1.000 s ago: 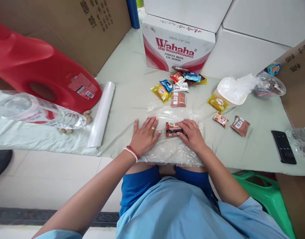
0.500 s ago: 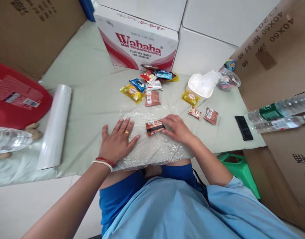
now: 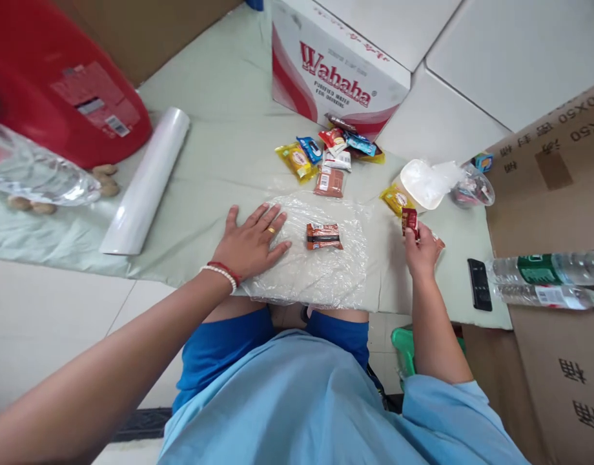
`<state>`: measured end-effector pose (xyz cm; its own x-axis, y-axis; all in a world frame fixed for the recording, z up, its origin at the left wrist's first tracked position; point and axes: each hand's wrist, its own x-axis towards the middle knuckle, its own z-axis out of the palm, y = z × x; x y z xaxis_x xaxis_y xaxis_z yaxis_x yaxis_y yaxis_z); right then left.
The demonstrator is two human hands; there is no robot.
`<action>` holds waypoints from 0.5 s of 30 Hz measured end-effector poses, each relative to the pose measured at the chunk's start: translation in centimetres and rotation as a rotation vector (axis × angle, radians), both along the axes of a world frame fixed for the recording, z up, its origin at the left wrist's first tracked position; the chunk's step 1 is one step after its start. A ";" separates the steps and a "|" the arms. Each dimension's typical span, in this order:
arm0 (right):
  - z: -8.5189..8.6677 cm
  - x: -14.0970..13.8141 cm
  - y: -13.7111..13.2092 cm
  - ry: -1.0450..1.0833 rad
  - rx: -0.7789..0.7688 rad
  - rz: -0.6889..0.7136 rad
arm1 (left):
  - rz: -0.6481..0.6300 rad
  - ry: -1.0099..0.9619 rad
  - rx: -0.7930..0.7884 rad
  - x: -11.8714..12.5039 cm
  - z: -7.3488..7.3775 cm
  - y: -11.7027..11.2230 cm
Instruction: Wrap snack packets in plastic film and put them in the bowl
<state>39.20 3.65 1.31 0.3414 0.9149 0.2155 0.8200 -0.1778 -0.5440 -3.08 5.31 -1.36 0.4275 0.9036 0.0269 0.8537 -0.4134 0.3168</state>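
My left hand (image 3: 253, 242) lies flat with its fingers spread on the left part of a sheet of cling film (image 3: 336, 281). On the film, right of that hand, a brown snack packet with a dark band (image 3: 325, 236) rests untouched. My right hand (image 3: 421, 250) pinches a small dark red snack packet (image 3: 409, 219) between thumb and fingers, to the right of the film. Partly hidden behind this hand is another brown packet (image 3: 439, 248). A yellow snack packet (image 3: 396, 199) sits just beyond it, against a white tub (image 3: 418, 186).
Several snack packets (image 3: 330, 182) lie heaped before the Wahaha carton (image 3: 340, 77). To the left are a cling film roll (image 3: 144, 187), a red container (image 3: 103, 97) and a clear bottle (image 3: 40, 168). A phone (image 3: 480, 284) and two bottles (image 3: 543, 270) lie at right.
My right hand has let go of the brown packet on the film, moved right and picked up the small packet. My left hand stays flat on the film. The view has shifted.
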 end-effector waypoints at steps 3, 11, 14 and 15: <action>2.2 -4.5 0.4 0.390 -0.122 0.206 | 0.009 -0.011 0.000 -0.1 -0.1 -0.1; 2.3 -13.4 3.4 0.158 -0.332 0.706 | 0.010 0.007 0.014 0.0 0.0 -0.1; 2.3 -14.5 3.8 -0.098 -0.272 0.700 | 0.016 0.008 0.013 0.1 0.1 -0.2; 2.5 -14.8 3.8 -0.149 -0.253 0.724 | 0.017 0.005 0.013 0.1 0.1 -0.2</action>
